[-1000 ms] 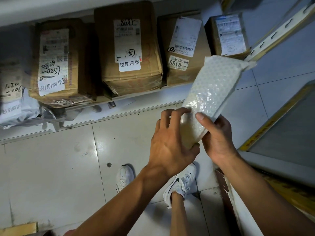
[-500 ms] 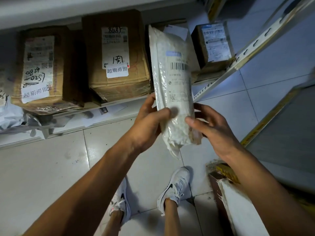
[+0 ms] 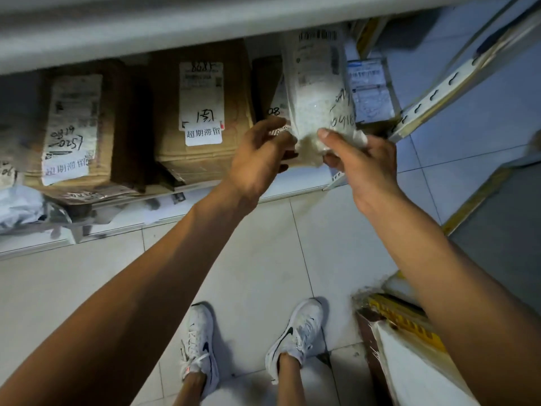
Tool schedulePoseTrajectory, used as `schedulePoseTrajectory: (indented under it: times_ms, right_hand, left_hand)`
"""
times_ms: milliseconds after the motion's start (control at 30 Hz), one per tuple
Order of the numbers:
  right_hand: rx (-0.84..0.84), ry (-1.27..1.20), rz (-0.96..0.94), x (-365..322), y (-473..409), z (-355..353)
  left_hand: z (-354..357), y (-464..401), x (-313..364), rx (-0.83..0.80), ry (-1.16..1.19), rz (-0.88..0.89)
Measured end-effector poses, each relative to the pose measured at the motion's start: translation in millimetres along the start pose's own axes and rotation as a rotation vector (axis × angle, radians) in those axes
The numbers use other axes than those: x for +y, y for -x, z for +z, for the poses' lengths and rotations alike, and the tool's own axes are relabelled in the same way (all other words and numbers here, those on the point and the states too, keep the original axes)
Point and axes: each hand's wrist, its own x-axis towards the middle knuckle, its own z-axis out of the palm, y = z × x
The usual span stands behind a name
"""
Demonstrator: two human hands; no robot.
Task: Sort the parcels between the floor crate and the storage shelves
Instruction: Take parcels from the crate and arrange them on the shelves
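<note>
A white bubble-wrap parcel (image 3: pixel 317 92) with a barcode label and handwritten numbers stands upright in front of the low shelf. My right hand (image 3: pixel 360 168) pinches its bottom end with thumb and fingers. My left hand (image 3: pixel 260 156) is at the parcel's lower left corner with fingers curled; whether it grips the wrap I cannot tell. The parcel's top reaches up to the shelf board (image 3: pixel 146 27) above. Behind it a brown box (image 3: pixel 268 92) is partly hidden.
Labelled cardboard boxes sit on the bottom shelf: a left box (image 3: pixel 73 133), a middle box (image 3: pixel 202 112) and a small right box (image 3: pixel 371 92). A grey bag (image 3: pixel 20 206) lies far left. A slotted shelf post (image 3: pixel 439 92) slants right. A taped carton (image 3: pixel 404 356) stands by my feet.
Both hands lifted the parcel higher and farther toward the shelf. The hands slid down to its bottom end, and the label side now faces me.
</note>
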Motion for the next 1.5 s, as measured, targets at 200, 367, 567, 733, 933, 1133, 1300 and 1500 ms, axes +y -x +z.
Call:
schedulePoseTrajectory:
  times_ms: [200,367,567,733,933,1133,1300,1500]
  right_hand:
    - [0.044,0.090,0.065,-5,-31,39]
    - [0.111,0.352,0.045,1,-28,47]
    - [0.325,0.525,-0.528,4,30,58]
    - [-0.174,0.520,-0.698,20,65,94]
    - [-0.213,0.731,-0.298,13,55,135]
    - [-0.069,0.854,-0.184,12,65,165]
    - [0.031,0.827,-0.307,42,106,145]
    - [0.129,0.375,-0.146,88,139,105]
  left_hand:
    - [-27,17,-17,0.151,-0.102,0.051]
    - [-52,31,-33,0.242,-0.168,0.050]
    - [-81,39,-53,0.452,-0.178,0.032]
    - [-99,39,-57,0.547,-0.084,-0.022]
    - [-96,37,-62,0.515,0.009,-0.024]
    - [-102,37,-63,0.627,0.036,0.033]
    - [-107,65,-81,0.730,0.007,0.086]
    - [-120,97,-114,0.707,0.078,-0.116]
